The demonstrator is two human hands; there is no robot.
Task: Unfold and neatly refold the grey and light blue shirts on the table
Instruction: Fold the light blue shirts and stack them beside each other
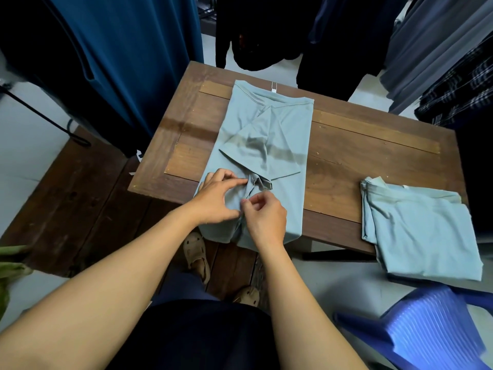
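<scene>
Pinches w/ left hand (216, 198), grip clamped on bunched cloth at near end of spread shirt (266, 129), laid lengthwise mid-desk (346, 145), sleeves folded in. Pinches same bunch w/ right hand (264, 217), grip likewise clamped, prob. to flatten it before next fold. Keeps folded shirt (421, 236) at desk's R corner, clear of work.

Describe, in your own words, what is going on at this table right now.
A person is part-way through folding a light blue shirt laid lengthwise on the wooden table, its sides and sleeves already turned inward. The left hand and the right hand both pinch the fabric at the near end, which hangs over the table edge. A folded shirt of similar colour lies at the table's right corner, partly overhanging it.
</scene>
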